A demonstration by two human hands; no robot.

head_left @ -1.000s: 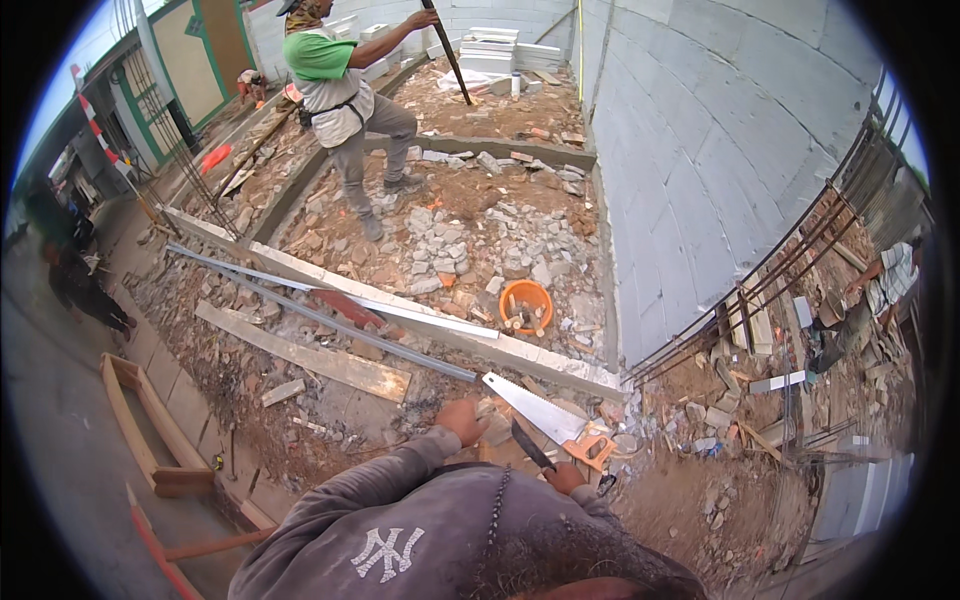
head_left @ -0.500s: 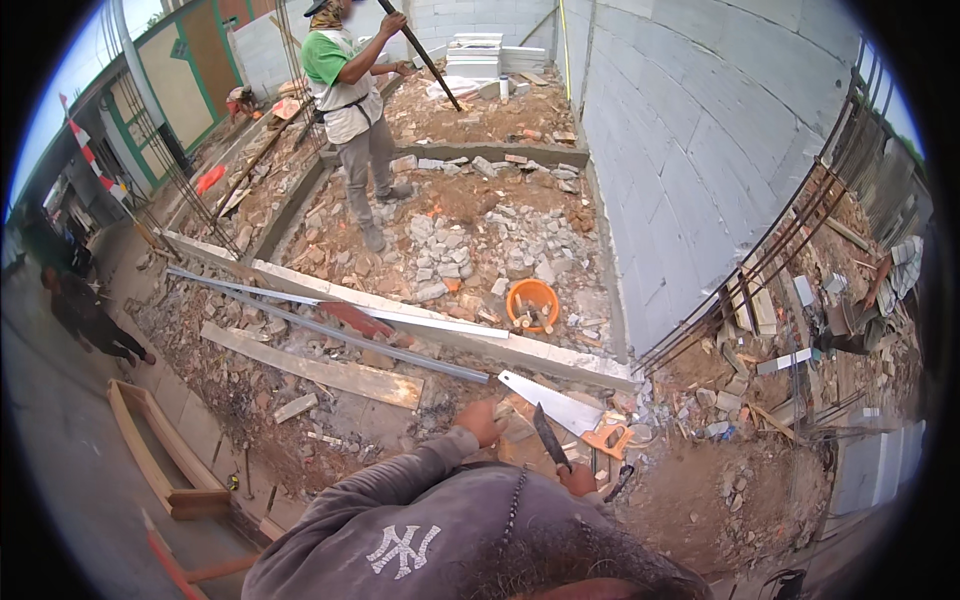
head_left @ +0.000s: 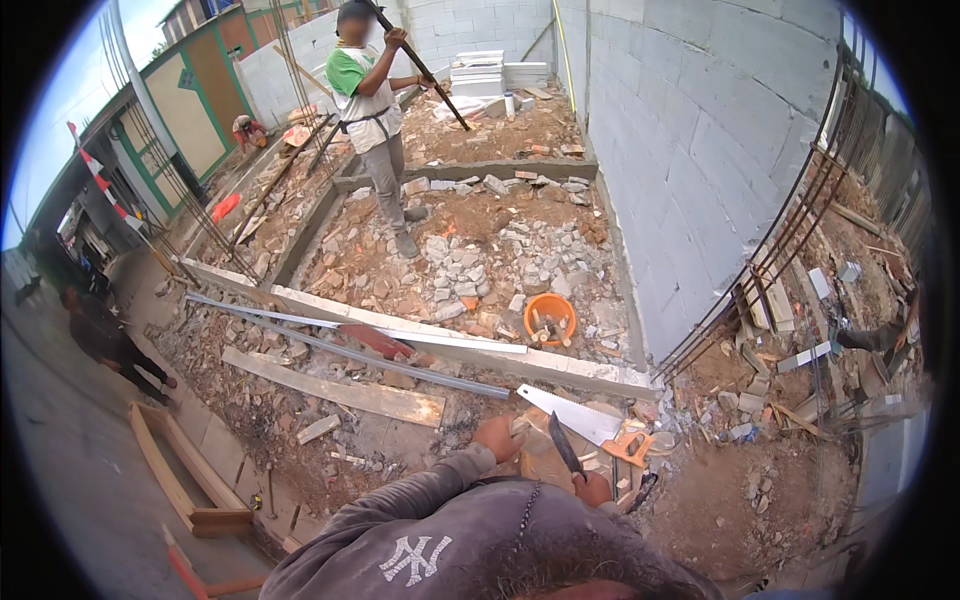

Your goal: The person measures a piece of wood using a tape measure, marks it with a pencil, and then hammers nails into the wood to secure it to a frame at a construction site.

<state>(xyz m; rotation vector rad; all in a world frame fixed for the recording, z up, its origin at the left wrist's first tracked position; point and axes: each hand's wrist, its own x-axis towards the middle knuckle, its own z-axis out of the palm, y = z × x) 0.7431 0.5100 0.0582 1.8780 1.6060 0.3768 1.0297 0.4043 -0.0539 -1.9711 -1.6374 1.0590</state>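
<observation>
My right hand (head_left: 592,488) is wrapped round the handle of a large dark-bladed knife (head_left: 566,446), its blade pointing up and slightly left. To its left, my left hand (head_left: 496,438) is closed, fingers curled; a pale bit shows by its fingertips, too small to name. Between and below the hands lies a light-brown piece of wood (head_left: 543,465), partly hidden by the knife and my sleeve. Just beyond the knife, a handsaw (head_left: 572,412) with a bright blade and orange handle lies on the rubble.
A low concrete beam (head_left: 590,371) runs across ahead, with metal profiles (head_left: 400,370) and a plank (head_left: 335,388) on the near side. Beyond it stand an orange bucket (head_left: 550,318) and a person (head_left: 372,110) holding a long dark bar. Bent rebar (head_left: 745,290) juts out at right.
The whole view has shifted, so everything sits further right and lower. My right hand still grips the knife, and my left hand stays closed beside it. The other person still holds the bar.
</observation>
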